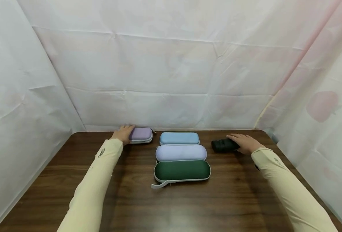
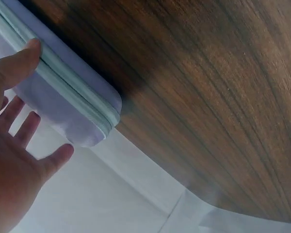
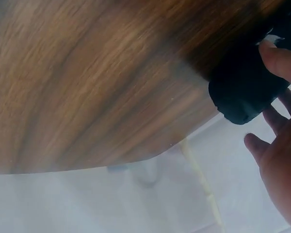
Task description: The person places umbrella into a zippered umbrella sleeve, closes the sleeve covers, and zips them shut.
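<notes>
At the back left of the table, my left hand [image 1: 123,134] holds the left end of a light purple zip case [image 1: 142,134]. In the left wrist view, the thumb lies on the pale zip band of the case [image 2: 72,107] and the other fingers reach over its far side, spread apart. My right hand [image 1: 244,143], at the back right, grips the right end of a black oblong object [image 1: 223,145] of unclear kind. The right wrist view shows the thumb on its near side, by a small white mark, with fingertips along the far side.
Between the hands, three hard zip cases lie in a column: light blue [image 1: 179,138] at the back, lavender [image 1: 181,152] in the middle, dark green [image 1: 182,170] in front with a grey strap. White sheeting [image 1: 165,64] hangs behind the brown wooden table [image 1: 171,206] and at both sides.
</notes>
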### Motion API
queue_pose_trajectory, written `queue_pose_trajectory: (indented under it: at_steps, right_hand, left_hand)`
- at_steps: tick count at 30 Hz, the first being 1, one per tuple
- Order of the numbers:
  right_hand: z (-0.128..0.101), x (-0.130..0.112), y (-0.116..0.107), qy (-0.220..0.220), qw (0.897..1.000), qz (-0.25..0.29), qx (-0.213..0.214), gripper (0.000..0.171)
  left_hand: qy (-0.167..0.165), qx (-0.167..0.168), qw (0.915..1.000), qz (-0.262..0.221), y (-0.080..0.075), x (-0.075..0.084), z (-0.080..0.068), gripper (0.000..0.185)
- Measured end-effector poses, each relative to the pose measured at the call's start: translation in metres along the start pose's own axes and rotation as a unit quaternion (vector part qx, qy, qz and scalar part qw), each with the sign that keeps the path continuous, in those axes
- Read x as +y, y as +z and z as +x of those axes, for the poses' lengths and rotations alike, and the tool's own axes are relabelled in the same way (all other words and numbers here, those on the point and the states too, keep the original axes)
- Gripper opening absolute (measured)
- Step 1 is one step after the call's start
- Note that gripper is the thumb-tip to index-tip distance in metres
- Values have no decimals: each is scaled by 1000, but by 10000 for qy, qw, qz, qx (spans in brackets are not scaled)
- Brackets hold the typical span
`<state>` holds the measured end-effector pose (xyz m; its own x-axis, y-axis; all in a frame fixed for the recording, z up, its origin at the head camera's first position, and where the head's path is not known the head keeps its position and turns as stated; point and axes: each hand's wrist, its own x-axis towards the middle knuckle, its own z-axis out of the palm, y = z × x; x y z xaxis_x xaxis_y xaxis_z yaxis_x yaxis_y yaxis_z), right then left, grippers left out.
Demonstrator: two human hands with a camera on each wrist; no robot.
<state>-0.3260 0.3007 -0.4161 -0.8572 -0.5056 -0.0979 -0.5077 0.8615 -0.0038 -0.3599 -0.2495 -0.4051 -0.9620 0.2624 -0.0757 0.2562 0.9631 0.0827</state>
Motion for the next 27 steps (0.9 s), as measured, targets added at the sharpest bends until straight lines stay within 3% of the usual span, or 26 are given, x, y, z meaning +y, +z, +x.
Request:
queue_pose_trajectory:
  at_steps: [6, 18, 27]
  right_hand:
    - [5, 1, -1, -73, 9999, 52, -47, 67]
    - [13, 0, 3, -53, 10000, 69, -42, 66]
    - [16, 1, 1, -42, 9999, 106, 21, 65]
  left_hand:
    - [-80, 198, 9997, -98, -4, -6, -2, 79]
    - [-168, -297, 9982, -488, -13, -19, -18, 81]
    - [257, -318, 9906, -1303, -23, -15, -34, 64]
